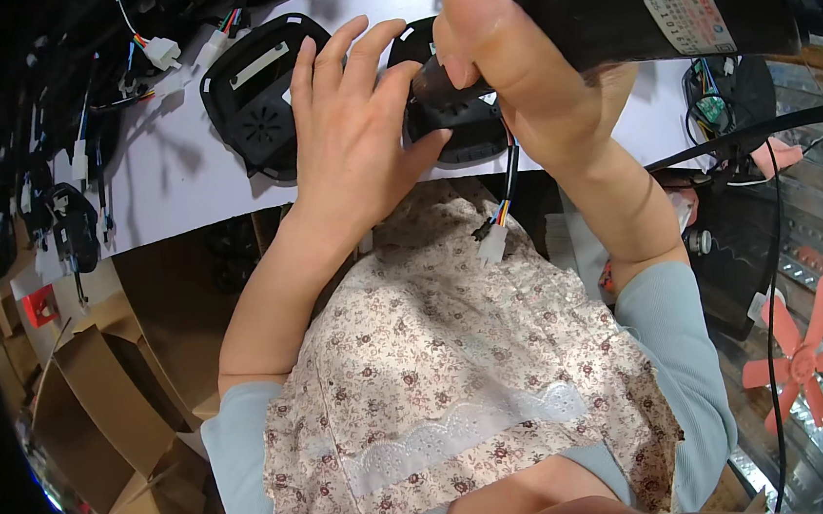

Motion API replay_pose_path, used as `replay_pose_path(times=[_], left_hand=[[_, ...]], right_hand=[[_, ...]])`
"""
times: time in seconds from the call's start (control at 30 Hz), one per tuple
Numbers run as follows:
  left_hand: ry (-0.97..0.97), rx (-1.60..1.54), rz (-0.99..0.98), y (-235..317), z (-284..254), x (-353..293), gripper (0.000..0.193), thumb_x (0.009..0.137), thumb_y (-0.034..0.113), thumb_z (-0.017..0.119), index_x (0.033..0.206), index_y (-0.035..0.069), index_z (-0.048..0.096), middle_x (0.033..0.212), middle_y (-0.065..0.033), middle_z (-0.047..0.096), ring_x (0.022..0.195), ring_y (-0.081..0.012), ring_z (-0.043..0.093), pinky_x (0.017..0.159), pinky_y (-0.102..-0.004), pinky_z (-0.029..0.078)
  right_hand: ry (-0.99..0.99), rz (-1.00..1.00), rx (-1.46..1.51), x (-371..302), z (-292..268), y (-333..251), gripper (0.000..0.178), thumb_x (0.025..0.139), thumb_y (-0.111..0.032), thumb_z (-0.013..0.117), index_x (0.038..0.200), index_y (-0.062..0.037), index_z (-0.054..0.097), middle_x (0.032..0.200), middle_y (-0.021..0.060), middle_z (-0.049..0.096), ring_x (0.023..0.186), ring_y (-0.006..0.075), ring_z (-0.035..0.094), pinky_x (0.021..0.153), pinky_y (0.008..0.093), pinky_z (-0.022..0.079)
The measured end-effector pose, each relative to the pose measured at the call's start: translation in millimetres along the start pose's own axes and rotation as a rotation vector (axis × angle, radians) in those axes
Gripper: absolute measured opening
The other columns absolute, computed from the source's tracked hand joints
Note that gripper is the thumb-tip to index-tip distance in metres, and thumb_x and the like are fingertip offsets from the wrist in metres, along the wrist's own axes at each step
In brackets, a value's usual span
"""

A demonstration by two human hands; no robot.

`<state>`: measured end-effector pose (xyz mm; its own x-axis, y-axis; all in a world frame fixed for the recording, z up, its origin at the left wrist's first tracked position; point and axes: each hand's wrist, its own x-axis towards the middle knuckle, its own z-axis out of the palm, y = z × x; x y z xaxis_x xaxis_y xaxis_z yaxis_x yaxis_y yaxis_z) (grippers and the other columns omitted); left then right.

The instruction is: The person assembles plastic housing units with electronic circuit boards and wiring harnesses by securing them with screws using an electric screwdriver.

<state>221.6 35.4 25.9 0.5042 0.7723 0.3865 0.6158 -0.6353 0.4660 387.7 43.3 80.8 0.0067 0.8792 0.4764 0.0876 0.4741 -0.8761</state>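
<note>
The black housing (476,140) lies on the white table (166,195), between and partly beneath the hands. At its left, the left hand (353,125) spreads wide, contact unclear; above its right, the right hand (538,79) grips a black handheld tool (591,11).

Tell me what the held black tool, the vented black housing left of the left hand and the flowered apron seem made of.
Black tool: probably glossy hard plastic; its smooth casing shows a sheen.
Vented housing: likely moulded plastic, fairly matt; its slots look formed in.
Apron: matt cloth, fibre unclear; it creases softly.
</note>
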Motion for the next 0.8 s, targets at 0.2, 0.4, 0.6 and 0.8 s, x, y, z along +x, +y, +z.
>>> replay_pose_path(times=[0.2, 0.4, 0.6, 0.8], left_hand=[[-0.033, -0.058, -0.06, 2, -3, 4, 0.052, 0.063, 0.022, 0.091, 0.109, 0.011, 0.068, 0.142, -0.0086, 0.051, 0.14, -0.0335, 0.04, 0.118, -0.0606, 0.024], [-0.077, -0.031, -0.032, -1, 1, 4, 0.06, 0.064, 0.024, 0.091, 0.118, 0.011, 0.069, 0.14, -0.0109, 0.053, 0.14, -0.0354, 0.042, 0.118, -0.0626, 0.025], [0.002, 0.049, 0.032, 7, -18, -4, 0.054, 0.062, 0.021, 0.089, 0.111, 0.01, 0.069, 0.147, -0.0147, 0.047, 0.143, -0.0401, 0.037, 0.118, -0.0627, 0.024], [0.143, -0.282, -0.081, 25, -83, -16, 0.055, 0.072, 0.006, 0.084, 0.122, -0.001, 0.062, 0.151, -0.0218, 0.039, 0.136, -0.0365, 0.049, 0.112, -0.0496, 0.046]], right_hand=[[-0.236, -0.22, -0.623, 7, 1, 3, 0.03, 0.09, -0.022, 0.066, 0.103, 0.0023, 0.054, 0.088, 0.0143, 0.056, 0.09, 0.0263, 0.058, 0.082, 0.0378, 0.044], [-0.67, -0.269, -0.872, 5, -4, -12, 0.024, 0.094, -0.018, 0.066, 0.107, 0.0008, 0.058, 0.092, 0.0144, 0.06, 0.089, 0.0241, 0.061, 0.082, 0.0388, 0.048], [-0.158, -0.174, 0.611, -1, -22, -42, 0.023, 0.098, -0.018, 0.056, 0.119, -0.011, 0.059, 0.076, 0.001, 0.053, 0.065, 0.012, 0.051, 0.063, 0.0286, 0.046], [0.609, -0.488, 0.151, 9, -191, -67, 0.025, 0.088, -0.004, 0.065, 0.11, -0.0102, 0.052, 0.079, 0.0019, 0.056, 0.068, 0.014, 0.052, 0.073, 0.0348, 0.048]])
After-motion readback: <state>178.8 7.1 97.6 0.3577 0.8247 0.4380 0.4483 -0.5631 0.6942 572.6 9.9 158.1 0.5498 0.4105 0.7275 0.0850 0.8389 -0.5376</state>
